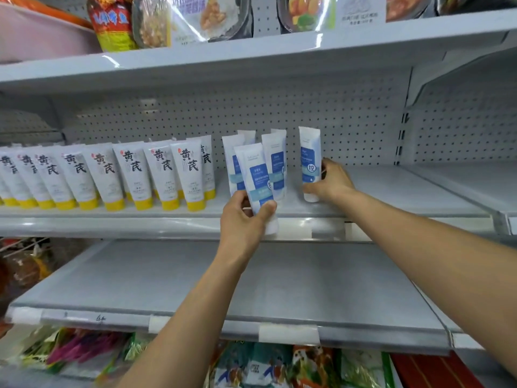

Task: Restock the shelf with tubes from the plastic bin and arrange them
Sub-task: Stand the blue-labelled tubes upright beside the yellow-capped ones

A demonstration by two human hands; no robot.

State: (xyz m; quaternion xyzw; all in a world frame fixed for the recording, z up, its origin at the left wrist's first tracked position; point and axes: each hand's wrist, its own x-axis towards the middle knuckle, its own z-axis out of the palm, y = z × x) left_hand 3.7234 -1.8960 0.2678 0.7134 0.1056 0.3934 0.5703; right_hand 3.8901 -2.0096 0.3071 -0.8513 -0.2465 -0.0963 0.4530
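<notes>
My left hand (pixel 246 219) grips a white tube with a blue label (pixel 256 179) by its lower end, cap down, in front of the middle shelf's edge. My right hand (pixel 330 182) holds a second blue-label tube (pixel 309 161) standing cap down on the middle shelf (pixel 391 189). Several more blue-label tubes (pixel 275 161) stand between the two, just behind the left-hand tube. Left of them runs a row of white tubes with yellow caps (pixel 112 175). No plastic bin shows.
The middle shelf is bare to the right of my right hand. Below it a wide grey shelf (pixel 167 281) juts out toward me. Food packs (pixel 195 18) sit on the top shelf, and bagged goods (pixel 279 365) fill the bottom one.
</notes>
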